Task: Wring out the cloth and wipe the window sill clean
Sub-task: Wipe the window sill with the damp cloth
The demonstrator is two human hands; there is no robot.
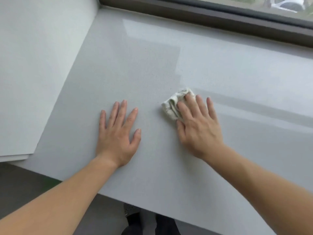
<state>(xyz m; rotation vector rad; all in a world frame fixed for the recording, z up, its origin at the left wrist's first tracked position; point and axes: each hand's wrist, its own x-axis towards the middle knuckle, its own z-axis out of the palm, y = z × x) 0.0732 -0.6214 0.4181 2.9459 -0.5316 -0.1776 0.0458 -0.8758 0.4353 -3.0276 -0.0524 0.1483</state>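
Observation:
A wide, pale grey window sill [138,65] fills most of the view. A small, bunched white cloth [172,104] lies on it right of centre. My right hand [198,126] lies flat on the cloth, fingers spread over it, and covers its near right part. My left hand [118,133] rests palm down on the bare sill to the left of the cloth, fingers apart, holding nothing. Faint streaks run across the sill to the right of the cloth.
A dark window frame [203,16] runs along the sill's far edge, with glass above it. A white side wall [33,65] bounds the sill on the left. The sill's front edge [152,206] crosses the lower view, with grey floor and dark shoes below.

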